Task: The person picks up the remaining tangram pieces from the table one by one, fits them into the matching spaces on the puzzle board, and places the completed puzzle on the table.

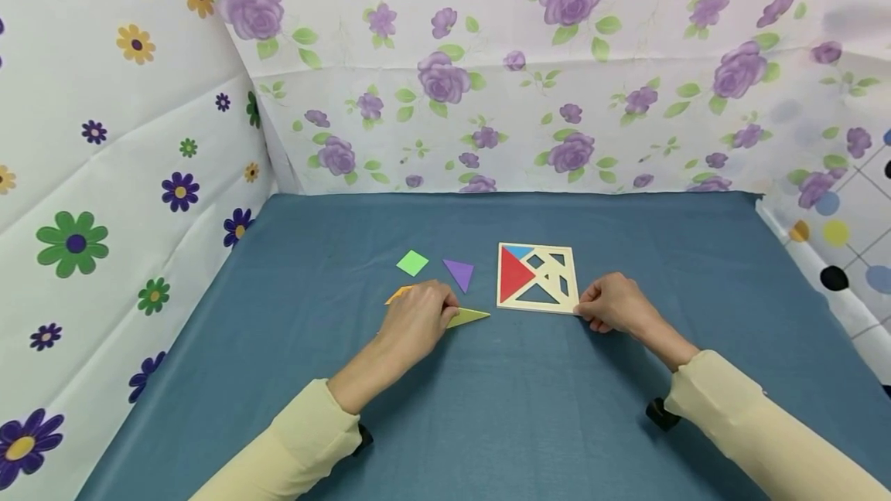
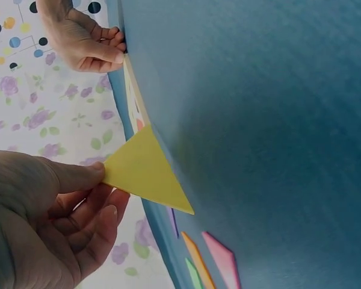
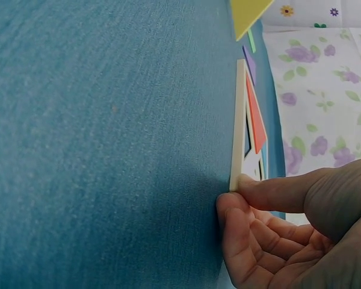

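My left hand (image 1: 415, 321) pinches a yellow triangle (image 2: 147, 171) between thumb and fingers, tilted up off the cloth in the left wrist view. The right hand (image 1: 616, 305) holds the near right corner of a square wooden tangram board (image 1: 536, 308) between thumb and fingers. A red triangle (image 1: 515, 275) and a blue piece (image 1: 518, 251) sit in the board; cloth shows through its other cut-outs. Left of the board lie a purple triangle (image 1: 460, 274) and a green square (image 1: 412, 263). An orange piece (image 1: 396, 294) is partly hidden behind the left hand.
A pink piece (image 2: 223, 259) lies beside the orange one, hidden from the head view. Blue cloth (image 1: 529, 408) covers the table. Flowered sheets (image 1: 445, 130) stand along the back and sides. Dark wrist devices (image 1: 661, 414) hang under both sleeves.
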`<state>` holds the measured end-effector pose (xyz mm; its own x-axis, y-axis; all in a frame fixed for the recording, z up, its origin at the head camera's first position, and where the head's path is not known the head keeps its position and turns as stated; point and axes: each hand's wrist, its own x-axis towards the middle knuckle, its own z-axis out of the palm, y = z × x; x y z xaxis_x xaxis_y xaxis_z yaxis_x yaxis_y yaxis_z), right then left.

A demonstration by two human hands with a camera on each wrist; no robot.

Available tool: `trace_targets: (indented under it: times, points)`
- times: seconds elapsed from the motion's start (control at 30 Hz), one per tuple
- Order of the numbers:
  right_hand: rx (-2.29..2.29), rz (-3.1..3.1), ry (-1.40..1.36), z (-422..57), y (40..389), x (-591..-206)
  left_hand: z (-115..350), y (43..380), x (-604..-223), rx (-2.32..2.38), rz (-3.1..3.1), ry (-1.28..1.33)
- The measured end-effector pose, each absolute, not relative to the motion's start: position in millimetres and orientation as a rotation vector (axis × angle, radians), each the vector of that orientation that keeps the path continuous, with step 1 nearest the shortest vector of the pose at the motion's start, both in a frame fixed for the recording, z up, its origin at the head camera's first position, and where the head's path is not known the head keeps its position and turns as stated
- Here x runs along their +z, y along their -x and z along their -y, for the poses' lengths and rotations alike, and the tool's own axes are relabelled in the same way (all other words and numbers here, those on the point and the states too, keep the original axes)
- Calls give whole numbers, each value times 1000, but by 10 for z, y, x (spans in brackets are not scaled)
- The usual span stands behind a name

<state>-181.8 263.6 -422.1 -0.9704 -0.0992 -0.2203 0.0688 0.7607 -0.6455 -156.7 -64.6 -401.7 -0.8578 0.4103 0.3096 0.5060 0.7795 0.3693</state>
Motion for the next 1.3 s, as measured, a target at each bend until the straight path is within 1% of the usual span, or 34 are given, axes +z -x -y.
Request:
trace_targets:
  times: [0.23, 0.5, 0.83, 1.3]
  points:
    - [-1001, -2702, 11, -2657, 1834, -4214, 589, 1613, -3931, -690, 2759, 739]
    - [-1040, -2699, 56, -2662, 1815, -4215, 505, 1687, -3831, -705, 2750, 772]
    - [-1006, -2654, -25, -2632, 1885, -4164, 308, 1822, -3671, -642, 2817, 827]
    - [-957, -2630, -30, -2596, 1905, -4122, 88, 1954, -3614, -637, 2834, 897]
